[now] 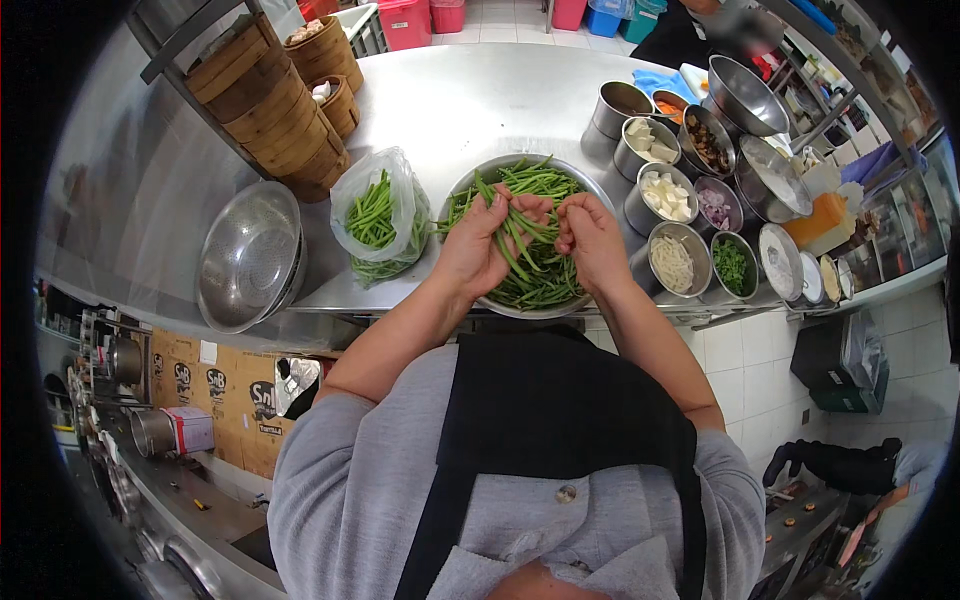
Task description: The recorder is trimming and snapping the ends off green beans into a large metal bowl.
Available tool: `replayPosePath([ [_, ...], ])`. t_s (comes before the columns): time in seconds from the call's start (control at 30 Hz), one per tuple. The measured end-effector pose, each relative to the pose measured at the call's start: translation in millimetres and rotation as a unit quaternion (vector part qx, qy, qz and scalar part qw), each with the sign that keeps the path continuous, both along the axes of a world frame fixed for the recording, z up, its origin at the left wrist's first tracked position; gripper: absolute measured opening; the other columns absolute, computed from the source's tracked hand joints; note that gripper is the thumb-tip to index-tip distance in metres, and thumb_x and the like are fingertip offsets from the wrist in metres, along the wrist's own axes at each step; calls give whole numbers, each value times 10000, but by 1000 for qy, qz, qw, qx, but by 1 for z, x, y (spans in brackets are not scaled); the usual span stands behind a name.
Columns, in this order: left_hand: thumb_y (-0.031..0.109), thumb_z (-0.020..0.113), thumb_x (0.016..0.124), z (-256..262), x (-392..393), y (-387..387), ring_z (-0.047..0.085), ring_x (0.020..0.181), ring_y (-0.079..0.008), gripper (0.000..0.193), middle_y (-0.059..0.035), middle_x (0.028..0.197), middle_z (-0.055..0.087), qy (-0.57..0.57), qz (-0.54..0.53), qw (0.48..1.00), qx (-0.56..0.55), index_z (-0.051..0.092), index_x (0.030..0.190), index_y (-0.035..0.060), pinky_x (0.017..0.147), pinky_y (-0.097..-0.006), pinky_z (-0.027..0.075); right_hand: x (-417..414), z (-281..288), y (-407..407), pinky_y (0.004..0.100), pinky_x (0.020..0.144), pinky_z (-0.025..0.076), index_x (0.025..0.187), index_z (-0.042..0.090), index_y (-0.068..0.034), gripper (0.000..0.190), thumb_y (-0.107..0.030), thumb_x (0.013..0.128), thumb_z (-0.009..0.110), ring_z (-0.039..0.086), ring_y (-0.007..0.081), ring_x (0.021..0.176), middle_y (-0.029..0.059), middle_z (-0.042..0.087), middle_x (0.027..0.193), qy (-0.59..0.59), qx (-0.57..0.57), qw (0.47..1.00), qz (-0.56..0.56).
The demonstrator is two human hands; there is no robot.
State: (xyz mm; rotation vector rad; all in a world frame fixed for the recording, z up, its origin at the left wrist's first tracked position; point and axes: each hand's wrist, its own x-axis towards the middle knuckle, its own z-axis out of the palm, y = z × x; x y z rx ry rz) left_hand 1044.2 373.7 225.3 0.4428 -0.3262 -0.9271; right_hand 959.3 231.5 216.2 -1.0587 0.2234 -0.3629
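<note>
My left hand [480, 244] holds a small bunch of green beans [517, 229] across its palm, over a wide steel bowl [604, 195]. More cut and whole green beans [536, 292] fill that bowl. Close beside the bunch is my right hand [592, 244], its fingers curled and thumb pressed against them. Whether a bean end is pinched there is too small to tell. Left of the bowl stands a clear plastic bag [416, 202], its mouth rolled open, with more green beans [371, 214] inside.
Steel colanders [251, 255] stand at the counter's left edge, below stacked bamboo steamers [274, 112]. On the right are several steel containers, including tofu cubes [666, 196], chopped onion [715, 208] and chopped greens [730, 266]. A person [686, 34] is across the steel counter [480, 97].
</note>
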Motion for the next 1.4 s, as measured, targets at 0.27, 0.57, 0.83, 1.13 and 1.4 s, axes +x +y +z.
replayPosePath([
  [0.27,173,359,943,12,2,-1,409,1184,-307,90,-164,1183,478,0,49,999,10,413,973,108,988,-425,354,-10,10,14,260,552,413,878,529,-17,111,-115,835,499,495,107,614,54,550,752,71,-274,959,9],
  [0.57,204,411,927,8,-5,-6,405,1195,-286,93,-112,1250,452,-2,11,1000,7,466,958,136,970,-430,358,-5,10,6,278,541,404,871,514,-11,100,-91,827,475,479,130,587,60,512,692,48,-257,963,-68],
  [0.83,198,357,945,5,-4,-9,436,1157,-250,95,-98,1271,445,7,49,998,42,438,959,150,939,-391,375,-4,18,1,252,520,378,868,519,-33,92,-51,809,451,437,124,557,37,463,699,20,-13,999,-46],
  [1.13,167,329,951,4,-10,-14,447,1119,-236,89,-112,1288,423,-4,93,993,78,408,981,138,960,-415,362,-10,33,33,411,630,443,790,554,-21,128,-104,700,593,543,318,729,133,507,837,-2,-645,759,-92],
  [1.4,157,313,954,3,-21,-15,426,1133,-222,94,-105,1285,416,-18,87,991,98,337,1036,115,972,-388,366,-6,28,35,358,601,438,806,555,-14,117,-66,707,587,533,292,709,124,500,809,-19,-669,736,-105],
])
